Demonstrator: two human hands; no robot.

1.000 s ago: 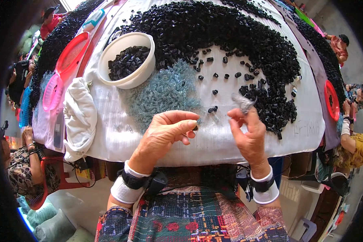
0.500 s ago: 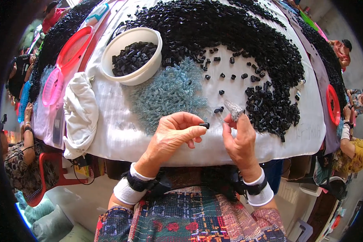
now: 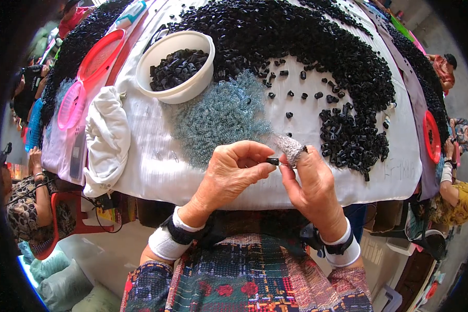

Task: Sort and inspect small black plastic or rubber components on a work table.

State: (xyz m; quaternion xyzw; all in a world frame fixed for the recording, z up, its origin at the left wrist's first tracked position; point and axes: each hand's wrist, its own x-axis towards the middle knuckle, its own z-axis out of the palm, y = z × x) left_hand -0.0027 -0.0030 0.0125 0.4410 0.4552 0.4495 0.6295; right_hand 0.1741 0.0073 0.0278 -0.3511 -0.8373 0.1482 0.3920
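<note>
Between thumb and forefinger, my left hand (image 3: 229,169) pinches a small black plastic part (image 3: 271,161). My right hand (image 3: 315,182) meets it from the other side, thumb and forefinger closed at the part's end; a tiny pale piece shows there, too small to name. A grey knitted finger cover (image 3: 288,146) sits on my right forefinger. Just beyond my hands lies a heap of small bluish coil springs (image 3: 218,122). To the right of them spreads a pile of black plastic parts (image 3: 351,140), with loose ones (image 3: 289,115) scattered between.
A white bowl (image 3: 209,73) of black parts stands behind the springs. A crumpled white cloth (image 3: 108,140) lies at left, near red and pink baskets (image 3: 72,106). More black parts (image 3: 296,26) cover the far table. Other people sit at both sides; a red basket (image 3: 430,136) is at right.
My right hand has moved left and its fingertips have come to the black part in my left hand. My left hand has shifted slightly right, still holding it.
</note>
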